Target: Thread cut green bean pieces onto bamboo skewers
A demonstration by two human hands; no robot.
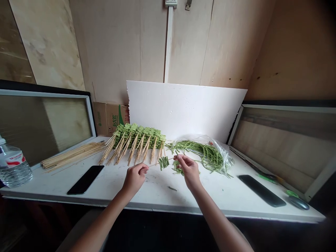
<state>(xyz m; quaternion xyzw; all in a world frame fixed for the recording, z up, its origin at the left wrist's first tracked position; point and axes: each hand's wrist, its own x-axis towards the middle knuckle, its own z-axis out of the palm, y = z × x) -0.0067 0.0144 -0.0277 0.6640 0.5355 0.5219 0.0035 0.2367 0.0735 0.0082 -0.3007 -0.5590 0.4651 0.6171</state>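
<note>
My left hand (135, 177) is closed on the near end of a thin wooden skewer (153, 165). Several short green bean pieces (164, 162) are threaded side by side on that skewer. At its other end, my right hand (188, 170) pinches a small green bean piece (177, 153) between thumb and fingers, close to the skewer's tip. Partly hidden behind my right hand lies a small heap of cut beans (177, 168). Behind my hands, a large stack of filled bean skewers (139, 135) rests with its bare stick ends toward me.
Long uncut beans (207, 153) spill from a clear plastic bag (224, 157) at the right. Bare skewers (73, 155), a black phone (85, 179) and a water bottle (14, 164) are at the left. A dark flat object (261, 190) and a mouse (298, 202) lie at the right.
</note>
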